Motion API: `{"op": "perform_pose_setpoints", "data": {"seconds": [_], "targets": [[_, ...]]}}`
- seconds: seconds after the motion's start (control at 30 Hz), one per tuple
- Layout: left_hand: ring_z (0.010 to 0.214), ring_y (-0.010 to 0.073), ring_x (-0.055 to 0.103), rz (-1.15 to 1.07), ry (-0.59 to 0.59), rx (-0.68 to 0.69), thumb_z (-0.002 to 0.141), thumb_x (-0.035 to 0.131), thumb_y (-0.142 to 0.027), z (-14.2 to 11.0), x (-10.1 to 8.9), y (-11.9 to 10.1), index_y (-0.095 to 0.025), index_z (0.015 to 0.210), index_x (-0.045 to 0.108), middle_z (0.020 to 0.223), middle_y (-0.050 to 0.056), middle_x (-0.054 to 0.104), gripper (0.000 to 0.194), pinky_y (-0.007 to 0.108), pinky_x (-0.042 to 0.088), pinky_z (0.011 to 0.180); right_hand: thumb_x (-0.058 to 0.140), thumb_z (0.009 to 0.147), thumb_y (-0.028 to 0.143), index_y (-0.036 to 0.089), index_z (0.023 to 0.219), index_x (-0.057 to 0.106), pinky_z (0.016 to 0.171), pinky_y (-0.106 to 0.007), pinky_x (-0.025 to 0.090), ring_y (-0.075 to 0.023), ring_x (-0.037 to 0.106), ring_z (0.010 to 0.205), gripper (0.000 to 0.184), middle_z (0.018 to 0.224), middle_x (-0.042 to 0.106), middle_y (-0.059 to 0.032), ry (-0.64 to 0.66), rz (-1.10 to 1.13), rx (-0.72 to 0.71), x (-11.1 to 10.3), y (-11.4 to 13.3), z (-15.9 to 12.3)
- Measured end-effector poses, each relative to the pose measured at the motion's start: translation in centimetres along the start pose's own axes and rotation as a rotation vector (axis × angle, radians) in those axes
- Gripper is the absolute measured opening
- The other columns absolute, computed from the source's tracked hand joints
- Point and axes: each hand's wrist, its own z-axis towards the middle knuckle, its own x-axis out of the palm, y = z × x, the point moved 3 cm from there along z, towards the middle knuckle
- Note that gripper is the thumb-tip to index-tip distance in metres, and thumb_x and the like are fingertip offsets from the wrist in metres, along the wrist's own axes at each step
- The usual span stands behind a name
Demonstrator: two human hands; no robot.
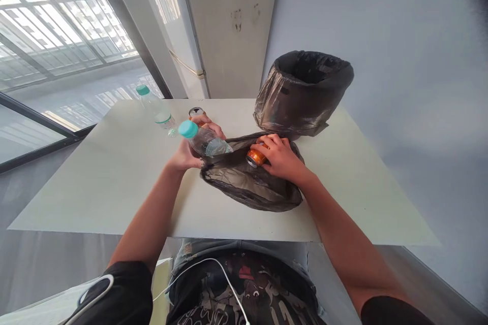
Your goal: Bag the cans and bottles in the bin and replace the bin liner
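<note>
My left hand [185,154] is wrapped round a clear plastic bottle [208,142] with a turquoise cap. The bottle is tilted, its base end reaching over the rim of a black plastic bag [247,188], and my thumb touches that rim. The bag lies on its side with its mouth spread towards me. In my right hand [282,158] is an orange drink can [256,157], held at the bag's opening with its top facing me. Another can [195,111] stands just behind my left fingers, partly hidden by them.
A second clear bottle with a green cap [156,111] is at the white table's [99,177] far left. Behind the bag stands a bin lined with a black bag [301,96]. A wall runs along the right, and a white cable [224,269] hangs before me.
</note>
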Motion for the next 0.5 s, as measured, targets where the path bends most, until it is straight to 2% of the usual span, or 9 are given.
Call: {"op": "perform_pose_setpoints", "data": {"seconds": [0.1, 0.17, 0.23, 0.27, 0.33, 0.4, 0.5], "targets": [[0.111, 0.0386, 0.071, -0.042, -0.034, 0.012, 0.021, 0.091, -0.089, -0.4, -1.6, -0.1, -0.039, 0.124, 0.043, 0.111, 0.008, 0.064, 0.124, 0.056, 0.064, 0.085, 0.073, 0.088, 0.02, 0.024, 0.143, 0.066, 0.093, -0.049, 0.041, -0.0371, 0.05, 0.128, 0.055, 0.144, 0.064, -0.0159, 0.014, 0.018, 0.016, -0.3, -0.3, -0.1], [0.106, 0.0387, 0.072, -0.069, -0.101, 0.024, 0.013, 0.078, -0.102, -0.4, -2.3, -0.5, -0.037, 0.114, 0.047, 0.103, 0.007, 0.063, 0.124, 0.057, 0.064, 0.083, 0.075, 0.089, 0.026, 0.024, 0.142, 0.066, 0.093, -0.05, 0.042, -0.0371, 0.051, 0.126, 0.054, 0.14, 0.065, -0.0156, 0.016, 0.026, 0.035, -0.4, -0.5, -0.2], [0.099, 0.0356, 0.072, -0.116, -0.19, 0.066, 0.022, 0.067, -0.111, -0.2, -2.9, -1.2, -0.035, 0.107, 0.049, 0.099, 0.006, 0.061, 0.115, 0.056, 0.064, 0.082, 0.077, 0.09, 0.03, 0.024, 0.142, 0.065, 0.093, -0.05, 0.043, -0.0373, 0.051, 0.126, 0.055, 0.139, 0.065, -0.0152, 0.02, 0.031, 0.049, -0.5, -0.7, -0.3], [0.097, 0.033, 0.072, -0.14, -0.233, 0.109, 0.03, 0.069, -0.109, -0.1, -3.3, -1.7, -0.035, 0.106, 0.05, 0.099, 0.006, 0.061, 0.107, 0.054, 0.064, 0.083, 0.078, 0.089, 0.031, 0.024, 0.143, 0.064, 0.093, -0.05, 0.043, -0.0374, 0.051, 0.126, 0.055, 0.138, 0.065, -0.0148, 0.027, 0.035, 0.056, -0.6, -0.8, -0.3], [0.097, 0.0278, 0.07, -0.153, -0.314, 0.203, 0.047, 0.084, -0.092, -0.2, -4.4, -2.8, -0.035, 0.107, 0.053, 0.105, 0.004, 0.061, 0.088, 0.05, 0.064, 0.087, 0.08, 0.089, 0.035, 0.025, 0.143, 0.064, 0.094, -0.05, 0.044, -0.0371, 0.051, 0.126, 0.057, 0.136, 0.065, -0.0141, 0.048, 0.053, 0.069, -0.6, -1.0, -0.4], [0.097, 0.0244, 0.069, -0.082, -0.392, 0.264, 0.056, 0.095, -0.068, -0.8, -6.3, -3.5, -0.033, 0.112, 0.057, 0.109, 0.003, 0.062, 0.076, 0.046, 0.063, 0.09, 0.081, 0.089, 0.04, 0.026, 0.141, 0.066, 0.095, -0.05, 0.043, -0.0365, 0.053, 0.124, 0.056, 0.132, 0.066, -0.0133, 0.072, 0.08, 0.08, -0.6, -1.3, -0.6], [0.095, 0.0237, 0.069, 0.211, -0.507, 0.208, 0.062, 0.098, -0.054, -2.7, -10.3, -3.3, -0.024, 0.113, 0.065, 0.107, 0.006, 0.069, 0.068, 0.045, 0.06, 0.094, 0.084, 0.088, 0.05, 0.026, 0.134, 0.069, 0.099, -0.05, 0.041, -0.035, 0.058, 0.119, 0.054, 0.124, 0.069, -0.0116, 0.074, 0.136, 0.069, -0.9, -1.4, -0.7]]}}
